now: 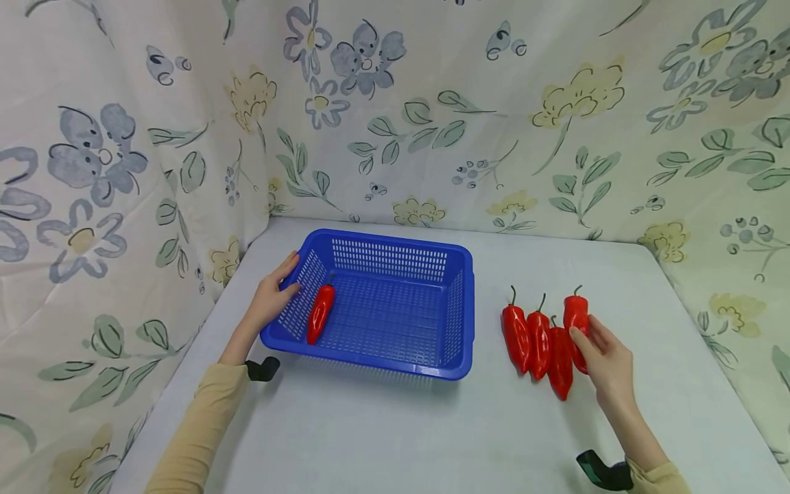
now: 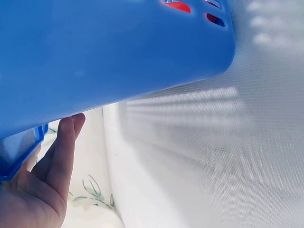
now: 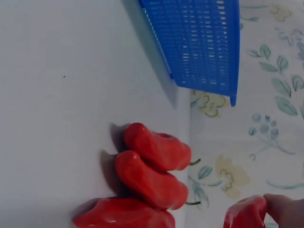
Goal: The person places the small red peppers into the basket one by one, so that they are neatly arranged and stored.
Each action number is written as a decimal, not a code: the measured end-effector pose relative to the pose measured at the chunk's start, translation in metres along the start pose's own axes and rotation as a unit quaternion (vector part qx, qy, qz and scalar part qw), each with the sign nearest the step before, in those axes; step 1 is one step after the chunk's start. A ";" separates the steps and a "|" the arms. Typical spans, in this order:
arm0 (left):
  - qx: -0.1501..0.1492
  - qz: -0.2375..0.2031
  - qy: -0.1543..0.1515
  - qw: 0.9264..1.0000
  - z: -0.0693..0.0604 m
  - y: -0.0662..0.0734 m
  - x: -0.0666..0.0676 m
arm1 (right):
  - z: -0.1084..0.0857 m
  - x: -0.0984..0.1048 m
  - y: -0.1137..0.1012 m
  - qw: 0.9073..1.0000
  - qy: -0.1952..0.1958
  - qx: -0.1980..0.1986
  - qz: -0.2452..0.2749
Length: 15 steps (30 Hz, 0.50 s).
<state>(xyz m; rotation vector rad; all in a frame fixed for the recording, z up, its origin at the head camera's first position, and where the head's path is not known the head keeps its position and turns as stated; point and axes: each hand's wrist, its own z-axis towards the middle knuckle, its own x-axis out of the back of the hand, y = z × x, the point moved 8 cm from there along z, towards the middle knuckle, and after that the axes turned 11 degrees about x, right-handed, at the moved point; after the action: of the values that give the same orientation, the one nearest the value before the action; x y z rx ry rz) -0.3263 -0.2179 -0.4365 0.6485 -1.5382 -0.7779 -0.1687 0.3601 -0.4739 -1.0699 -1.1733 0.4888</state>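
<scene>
Right hand [image 1: 607,357] pinches a red pepper [image 1: 576,312]

The pinched pepper is at the right end of three loose peppers [image 1: 539,343], all right of the blue basket [image 1: 389,315]. The left hand [image 1: 271,298] grips the basket's left rim; a lone pepper [image 1: 320,314] lies inside. Both forearms reach from the near side over a white desk [image 1: 345,439], floral cloth [image 1: 420,165] beyond.

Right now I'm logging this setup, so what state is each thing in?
Blue plastic basket: upright, open-topped
Left hand: gripping the basket's left rim
Red chili pepper inside: lying down
Far-right red chili pepper: gripped
Right hand: gripping that pepper
Three other red chili peppers: lying side by side on the table
Floral curtain: hanging
</scene>
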 end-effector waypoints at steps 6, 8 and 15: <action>-0.003 0.002 0.002 1.000 0.000 0.001 0.000 | -0.013 -0.002 -0.040 1.000 -0.011 0.010 0.014; -0.004 0.003 0.002 1.000 0.000 0.002 0.000 | -0.014 -0.003 -0.045 1.000 -0.013 0.008 0.016; -0.004 0.001 0.002 1.000 -0.001 0.002 0.000 | -0.010 -0.003 -0.050 1.000 -0.005 -0.001 0.023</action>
<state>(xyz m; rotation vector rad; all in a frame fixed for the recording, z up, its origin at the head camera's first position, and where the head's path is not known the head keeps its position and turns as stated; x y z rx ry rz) -0.3257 -0.2166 -0.4352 0.6425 -1.5311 -0.7805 -0.1704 0.3308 -0.4322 -1.0994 -1.1592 0.5292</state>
